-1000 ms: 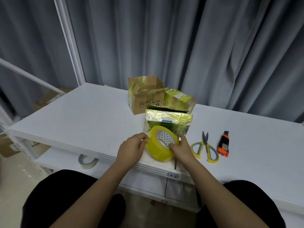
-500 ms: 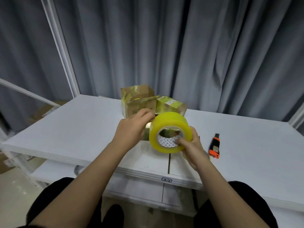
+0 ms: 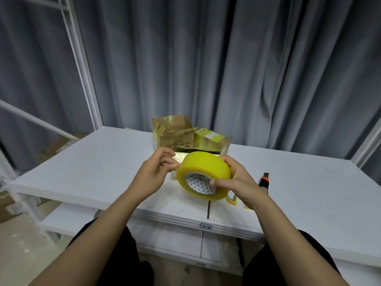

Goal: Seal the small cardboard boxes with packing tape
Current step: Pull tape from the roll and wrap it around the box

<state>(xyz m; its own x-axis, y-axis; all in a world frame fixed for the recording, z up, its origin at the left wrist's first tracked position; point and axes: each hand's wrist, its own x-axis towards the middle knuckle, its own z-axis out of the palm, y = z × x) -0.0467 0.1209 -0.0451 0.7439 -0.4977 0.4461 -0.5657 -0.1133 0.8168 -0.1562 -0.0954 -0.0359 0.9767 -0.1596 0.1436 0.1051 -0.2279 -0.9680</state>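
Grey curtains (image 3: pixel 226 69) hang behind a white surface (image 3: pixel 103 166); a white frame post (image 3: pixel 82 65) stands at 10 o'clock.

Item 1: tape roll (image 3: pixel 204 168), yellow, held up above the near edge of the surface, its core facing us. Our right hand (image 3: pixel 237 182) has its grip curled round the roll, thumb across the core opening, fingers over the far rim.

Item 2: our left hand (image 3: pixel 156 172), at 9 o'clock of the roll, fingertips pinched together at the roll's outer face; we cannot tell whether they have hold of the tape end.

Item 3: cardboard boxes (image 3: pixel 181 135), taped in yellow, clustered at 12 o'clock behind the roll, one partly hidden by it.

Item 4: box cutter (image 3: pixel 265 180), orange and black, at 3 o'clock. Scissors (image 3: pixel 232 200), yellow handle only, showing under the right hand.
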